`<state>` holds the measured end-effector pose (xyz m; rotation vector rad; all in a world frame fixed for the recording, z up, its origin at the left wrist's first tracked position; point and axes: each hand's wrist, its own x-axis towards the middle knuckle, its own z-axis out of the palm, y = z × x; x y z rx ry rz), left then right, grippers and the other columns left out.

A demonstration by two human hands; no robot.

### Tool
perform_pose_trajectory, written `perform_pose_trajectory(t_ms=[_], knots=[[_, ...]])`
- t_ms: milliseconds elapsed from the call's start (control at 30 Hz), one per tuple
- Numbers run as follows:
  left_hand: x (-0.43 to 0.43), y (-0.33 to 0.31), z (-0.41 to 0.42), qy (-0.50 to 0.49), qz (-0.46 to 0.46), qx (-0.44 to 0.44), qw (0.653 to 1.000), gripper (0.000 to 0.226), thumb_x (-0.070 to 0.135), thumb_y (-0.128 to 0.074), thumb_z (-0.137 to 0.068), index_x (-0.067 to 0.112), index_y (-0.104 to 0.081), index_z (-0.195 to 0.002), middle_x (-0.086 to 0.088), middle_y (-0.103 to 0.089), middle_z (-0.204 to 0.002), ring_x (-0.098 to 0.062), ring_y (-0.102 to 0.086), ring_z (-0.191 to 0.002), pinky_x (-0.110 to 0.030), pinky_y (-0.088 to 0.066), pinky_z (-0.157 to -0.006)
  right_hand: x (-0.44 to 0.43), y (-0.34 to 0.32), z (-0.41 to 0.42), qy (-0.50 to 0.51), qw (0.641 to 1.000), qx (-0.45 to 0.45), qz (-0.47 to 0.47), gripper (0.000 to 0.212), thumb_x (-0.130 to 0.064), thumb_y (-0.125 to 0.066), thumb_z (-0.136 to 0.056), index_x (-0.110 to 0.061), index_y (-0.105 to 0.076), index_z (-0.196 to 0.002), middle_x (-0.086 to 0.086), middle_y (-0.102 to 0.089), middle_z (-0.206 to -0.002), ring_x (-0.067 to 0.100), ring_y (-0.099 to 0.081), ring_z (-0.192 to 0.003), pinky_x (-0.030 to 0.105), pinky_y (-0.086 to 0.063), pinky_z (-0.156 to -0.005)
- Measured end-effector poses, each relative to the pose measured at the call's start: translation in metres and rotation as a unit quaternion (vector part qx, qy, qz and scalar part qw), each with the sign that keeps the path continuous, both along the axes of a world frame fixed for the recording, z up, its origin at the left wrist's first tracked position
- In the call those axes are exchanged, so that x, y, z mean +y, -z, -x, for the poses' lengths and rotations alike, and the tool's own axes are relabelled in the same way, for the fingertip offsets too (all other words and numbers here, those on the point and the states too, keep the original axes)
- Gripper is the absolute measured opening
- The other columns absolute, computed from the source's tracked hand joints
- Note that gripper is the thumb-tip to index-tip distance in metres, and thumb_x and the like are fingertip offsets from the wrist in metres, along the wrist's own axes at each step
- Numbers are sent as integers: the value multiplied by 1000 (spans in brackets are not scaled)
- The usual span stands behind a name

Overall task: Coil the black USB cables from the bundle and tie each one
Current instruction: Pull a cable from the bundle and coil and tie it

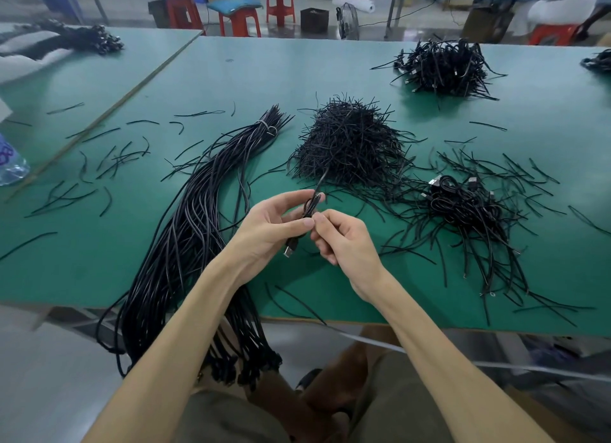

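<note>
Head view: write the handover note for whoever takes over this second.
Left hand holds the coiled USB cable, its plug hanging below.
Right hand pinches the coil where a twist tie sticks up; the tie looks unfinished.
The bundle lies left on the green table, draped over its near edge. The twist-tie heap is ahead, the pile of coiled cables to the right.
Done: that pile. Left: finish this tie, then work through the bundle.

Two bare forearms (pixel 195 313), left hand (pixel 274 224) and right hand (pixel 347 244) bare with short trimmed nails, grey-olive shorts (pixel 224 419) over both thighs, knees bare past the hems, a dark shoe (pixel 309 378) glimpsed on one foot
</note>
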<state>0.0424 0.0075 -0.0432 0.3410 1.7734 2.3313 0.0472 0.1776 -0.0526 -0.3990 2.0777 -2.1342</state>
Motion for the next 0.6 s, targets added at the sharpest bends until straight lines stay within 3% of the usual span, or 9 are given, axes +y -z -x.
perform_pose_trajectory(t_ms=[133, 200, 300, 433, 600], knots=[[-1, 0, -3, 12, 21, -1, 1000, 46, -2, -65, -94, 3, -59, -139, -14, -67, -133, -22, -65, -117, -26, -53, -92, 0, 0, 0, 0, 1000, -3, 4, 32, -18, -50, -107, -9, -59, -78, -10, -49, -59, 6, -40, -52, 18, -30, -45], [-1, 0, -3, -8, 28, 8, 1000, 46, 1, -70, -91, 8, -63, -136, -13, -71, -122, -22, -65, -112, -31, -50, -100, 0, -1, 0, -2, 1000, -4, 2, 33, -19, -50, -107, -10, -59, -77, -9, -48, -59, 7, -39, -52, 19, -30, -45], [-4, 5, -1, -25, 50, 48, 997, 36, 0, -68, -89, 17, -75, -120, -8, -69, -129, -23, -59, -126, -41, -40, -112, 1, -1, 0, -9, 1000, 0, 2, 33, -21, -50, -107, -10, -59, -78, -8, -47, -58, 7, -38, -51, 19, -29, -45], [-5, 6, 1, -24, 49, 95, 994, 31, -6, -65, -84, 20, -81, -92, -5, -59, -144, -21, -50, -137, -31, -45, -103, 2, 0, 0, -16, 1000, 14, 1, 34, -21, -49, -107, -6, -58, -79, -2, -44, -58, 11, -35, -51, 22, -27, -45], [-4, 13, 5, -27, 82, 116, 989, 37, -11, -58, -90, 17, -78, -101, -9, -64, -136, -23, -57, -129, -37, -42, -105, 1, 2, 2, 7, 1000, 12, 16, 34, -23, -51, -107, -8, -58, -77, -2, -46, -57, 9, -37, -48, 20, -29, -43]])
